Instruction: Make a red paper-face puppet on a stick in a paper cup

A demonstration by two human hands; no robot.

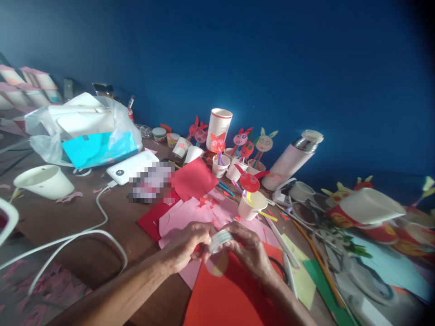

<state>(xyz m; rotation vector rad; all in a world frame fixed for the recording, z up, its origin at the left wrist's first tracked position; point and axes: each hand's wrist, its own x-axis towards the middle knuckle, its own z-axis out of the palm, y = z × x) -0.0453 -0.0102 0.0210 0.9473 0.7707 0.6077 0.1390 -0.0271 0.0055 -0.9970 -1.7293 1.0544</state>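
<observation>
Holding a tape roll (219,240) between both hands, just above a red sheet (231,294).
Left hand (188,244) and right hand (249,246) curl their fingers and pinch the roll from either side, low over the near table (50,222). Just behind stands a cup (251,206) holding a red paper figure (249,182); a cup stack (219,127) and a leaning flask (288,160) stand farther back. A white cable (103,209) loops across the barer wood on the left, while paper scraps crowd the right.

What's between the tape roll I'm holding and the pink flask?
In the head view, a white paper cup holding a red paper puppet stands between the tape roll and the flask.
</observation>
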